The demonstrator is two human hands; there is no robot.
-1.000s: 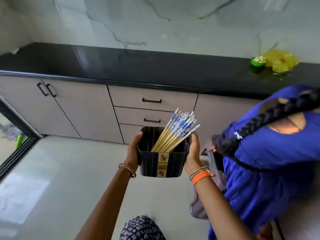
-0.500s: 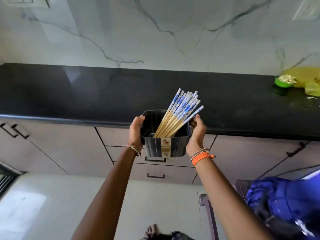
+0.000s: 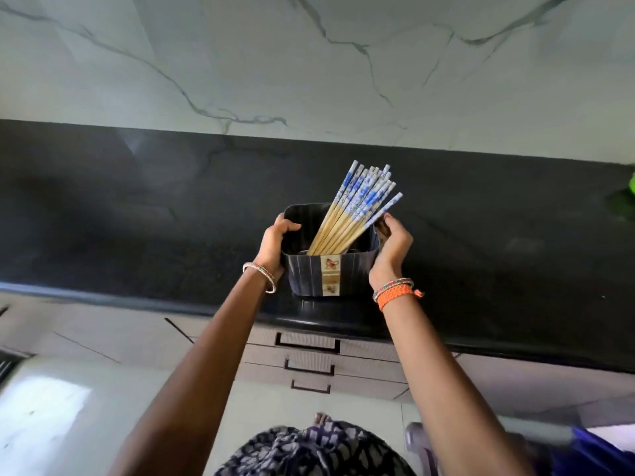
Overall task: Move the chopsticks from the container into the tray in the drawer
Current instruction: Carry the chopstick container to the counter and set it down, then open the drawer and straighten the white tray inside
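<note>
Chopsticks (image 3: pixel 357 214), bamboo w/ blue-white patterned tops, lean in the dark ribbed plastic container (image 3: pixel 330 273) on the black stone counter (image 3: pixel 137 218). Your left hand (image 3: pixel 275 245) & right hand (image 3: pixel 391 249) clasp its sides. Step 1: container set down. Next, open a drawer (image 3: pixel 360 348); all 3 look closed.

Left hand (image 3: pixel 275 243): thumb hooked over the container's (image 3: pixel 330 278) left rim, fingers behind its side.
Right hand (image 3: pixel 391 245): fingers curled against its right side.
Arms: both extended forward, bangles on both wrists.

The chopsticks' (image 3: pixel 347 214) lower tips are hidden inside the container (image 3: pixel 330 276), and the right edge crops a blurred green object (image 3: pixel 627 201).
</note>
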